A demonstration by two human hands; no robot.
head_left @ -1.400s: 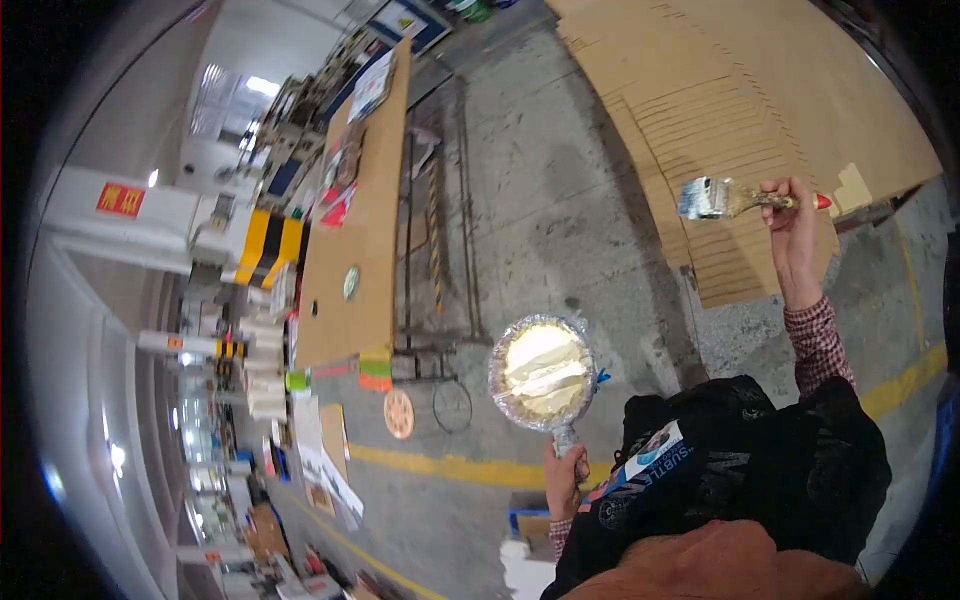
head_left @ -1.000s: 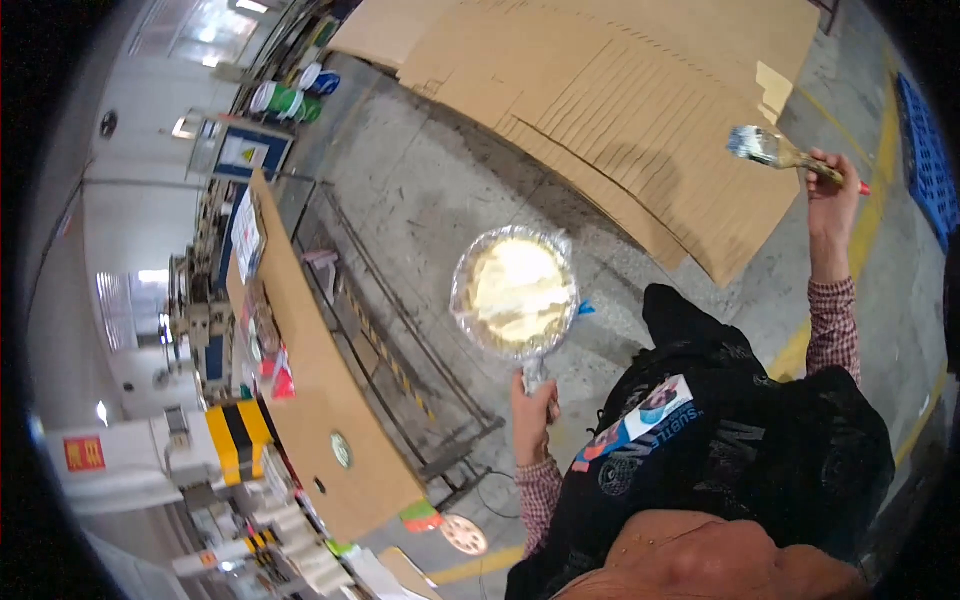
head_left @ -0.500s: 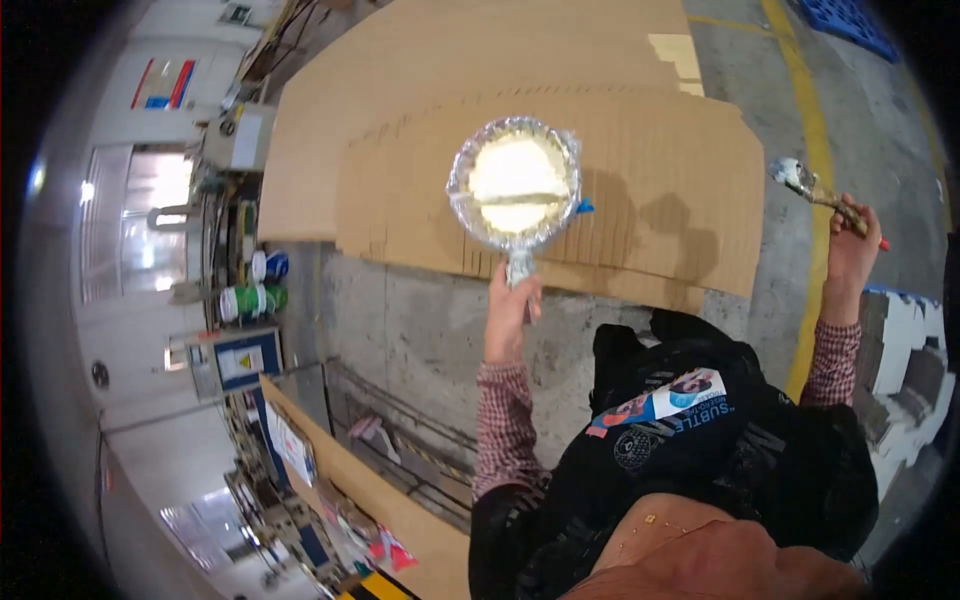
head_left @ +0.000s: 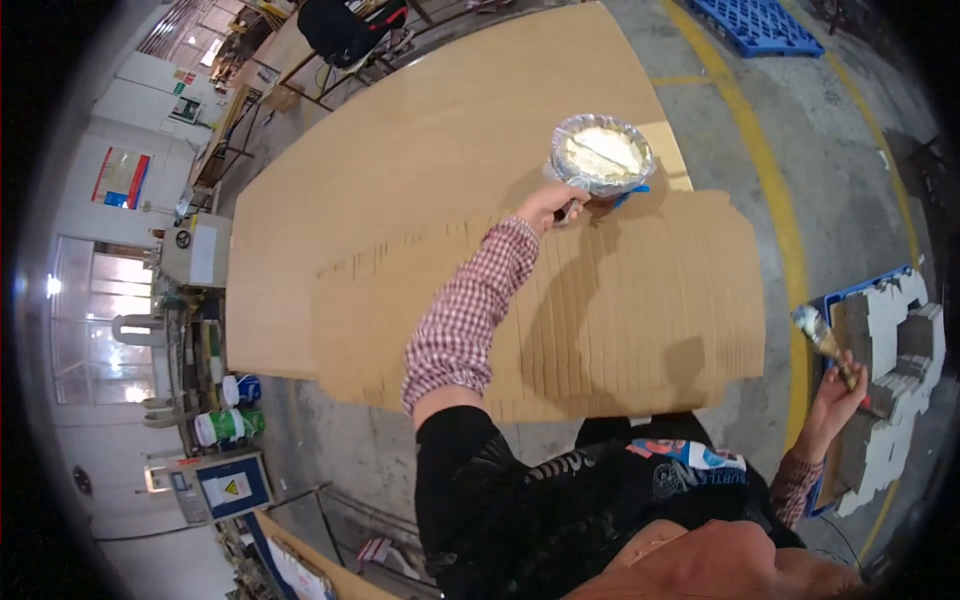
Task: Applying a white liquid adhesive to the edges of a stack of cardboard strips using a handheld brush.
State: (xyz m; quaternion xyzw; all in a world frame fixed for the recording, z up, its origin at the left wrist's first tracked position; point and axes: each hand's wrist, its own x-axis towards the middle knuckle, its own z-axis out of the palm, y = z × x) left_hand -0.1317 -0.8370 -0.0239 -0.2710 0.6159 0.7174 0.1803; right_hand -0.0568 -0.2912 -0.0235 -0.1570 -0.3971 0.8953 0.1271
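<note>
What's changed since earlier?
The left hand moved the wrapped pan from above the floor forward to the cardboard; whether it rests there is unclear. The brush, first seen over the cardboard, is now right of it. Both hands, including the right hand, kept hold.

Cannot see most of the handle (head_left: pixel 564 212) on the film-wrapped pan (head_left: pixel 628 184) inside the left hand (head_left: pixel 551 203), or part of the paintbrush (head_left: pixel 824 340) in the right hand (head_left: pixel 833 400). Cannot follow the corrugated cardboard (head_left: pixel 690 290) behind the checked sleeve (head_left: pixel 457 318) or the blue pallet (head_left: pixel 755 25) past the upper edge. Cannot read the small wall poster (head_left: pixel 122 178).
</note>
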